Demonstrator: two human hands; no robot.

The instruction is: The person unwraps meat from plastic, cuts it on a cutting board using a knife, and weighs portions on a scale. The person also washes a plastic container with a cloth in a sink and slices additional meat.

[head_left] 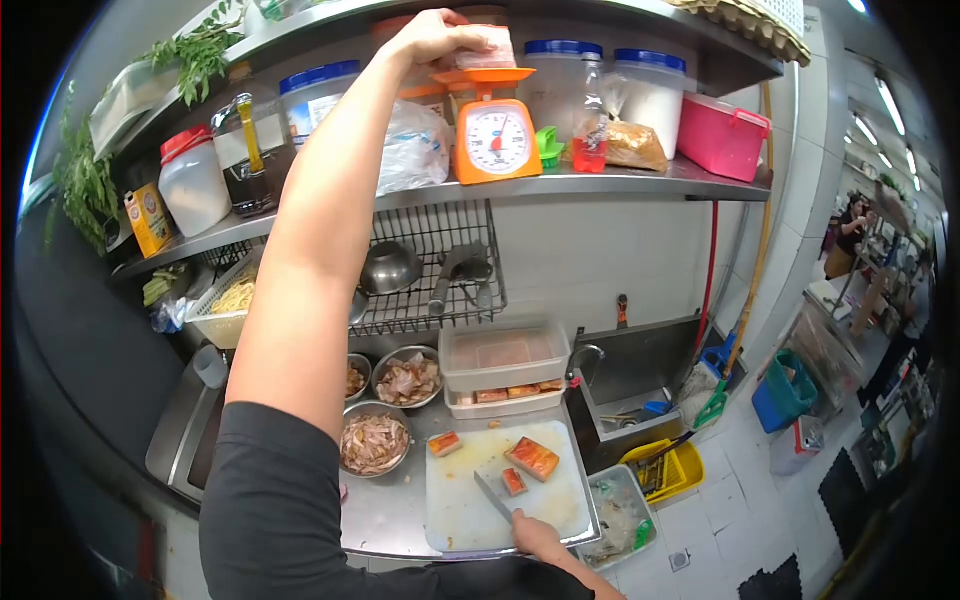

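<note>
My left hand point(440, 38) is raised to the shelf, its fingers closed on a pale pink piece of meat point(490, 48) at the pan of an orange kitchen scale point(498, 140). Low over the cutting board point(460, 510), my right hand point(537, 535) grips a knife point(492, 496), whose blade points up and left. Three browned pieces of meat lie on the board: a large block point(533, 458), a small piece point(514, 482) near the knife, and another small piece point(444, 444) at the upper left.
Metal bowls of sliced meat point(375, 442) stand left of the board. Behind it are stacked plastic containers point(503, 352); a sink point(640, 400) is at the right. The upper shelf point(640, 186) holds jars, a bottle point(590, 120) and a pink box point(722, 137). People are far right.
</note>
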